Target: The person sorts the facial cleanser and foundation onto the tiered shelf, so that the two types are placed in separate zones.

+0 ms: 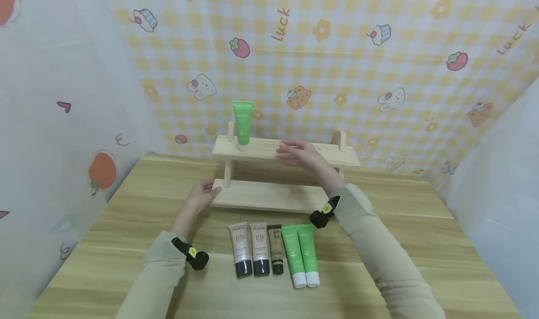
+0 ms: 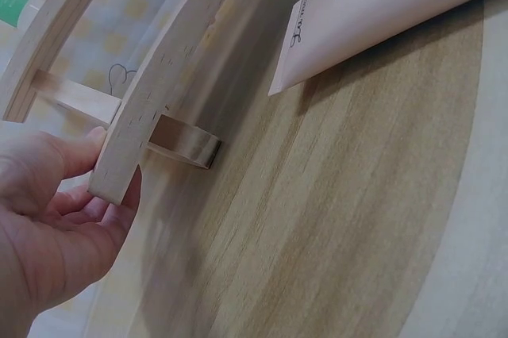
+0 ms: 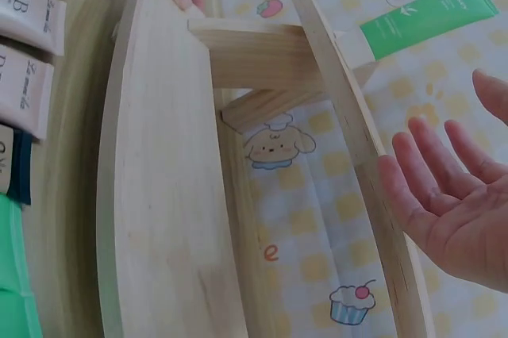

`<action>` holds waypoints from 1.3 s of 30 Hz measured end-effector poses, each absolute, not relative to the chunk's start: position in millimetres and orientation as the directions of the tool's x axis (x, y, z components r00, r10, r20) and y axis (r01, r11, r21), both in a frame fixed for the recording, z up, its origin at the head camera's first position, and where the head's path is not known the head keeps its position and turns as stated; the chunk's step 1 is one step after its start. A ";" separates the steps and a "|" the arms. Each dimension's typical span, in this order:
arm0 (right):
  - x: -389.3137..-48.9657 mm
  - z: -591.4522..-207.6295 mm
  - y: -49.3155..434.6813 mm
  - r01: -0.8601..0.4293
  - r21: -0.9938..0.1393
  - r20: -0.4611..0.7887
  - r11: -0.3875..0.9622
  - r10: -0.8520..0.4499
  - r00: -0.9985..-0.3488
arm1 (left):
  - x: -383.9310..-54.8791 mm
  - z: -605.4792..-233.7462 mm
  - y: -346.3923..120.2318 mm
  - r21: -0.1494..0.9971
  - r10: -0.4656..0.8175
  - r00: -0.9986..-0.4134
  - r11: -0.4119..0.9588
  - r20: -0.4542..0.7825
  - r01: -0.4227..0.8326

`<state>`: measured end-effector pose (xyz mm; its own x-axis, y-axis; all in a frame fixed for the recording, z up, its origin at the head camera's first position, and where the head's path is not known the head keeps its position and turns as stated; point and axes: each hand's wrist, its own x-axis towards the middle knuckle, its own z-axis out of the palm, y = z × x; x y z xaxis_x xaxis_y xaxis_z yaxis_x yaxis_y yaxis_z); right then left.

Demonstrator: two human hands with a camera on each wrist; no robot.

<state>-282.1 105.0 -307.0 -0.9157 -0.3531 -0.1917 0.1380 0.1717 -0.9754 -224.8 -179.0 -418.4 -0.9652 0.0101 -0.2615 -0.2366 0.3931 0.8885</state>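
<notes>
A two-tier wooden shelf stands on the table. My left hand pinches the left end of its lower board, thumb on top and fingers underneath. A green squeeze tube stands upright on its white cap at the left of the upper board. To the right of that tube, my right hand is over the upper board's front edge with its fingers loosely spread. Nothing is in the right hand, and in the right wrist view its fingertips overlap the board's edge.
In front of the shelf lies a row of tubes: two pale BB cream tubes with black caps, a slimmer beige tube, and two green tubes with white caps. A checked, cartoon-printed cloth hangs behind the shelf.
</notes>
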 end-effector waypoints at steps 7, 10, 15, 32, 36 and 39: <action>-275.7 -313.9 122.7 0.110 -0.961 -0.203 0.254 -0.377 -0.904 | -224.8 -420.3 -179.0 0.889 0.015 -0.960 0.381 -0.281 -0.255; -274.3 -316.1 127.6 0.107 -0.957 -0.207 0.269 -0.374 -0.904 | -225.2 -419.9 -181.3 0.891 0.021 -0.958 0.375 -0.285 -0.257; -272.1 -318.9 134.3 0.120 -0.954 -0.219 0.274 -0.365 -0.905 | -227.2 -420.5 -184.5 0.889 0.031 -0.957 0.379 -0.290 -0.257; -245.0 -345.7 163.7 0.170 -0.926 -0.310 0.337 -0.420 -0.853 | -228.5 -416.2 -179.6 0.872 0.024 -0.950 0.404 -0.313 -0.277; -238.3 -349.5 167.2 0.226 -0.897 -0.379 0.380 -0.396 -0.836 | -229.4 -417.1 -179.3 0.871 0.022 -0.949 0.406 -0.313 -0.278; -234.4 -352.1 171.1 0.232 -0.887 -0.397 0.399 -0.404 -0.824 | -229.7 -416.8 -178.9 0.872 0.015 -0.950 0.403 -0.311 -0.279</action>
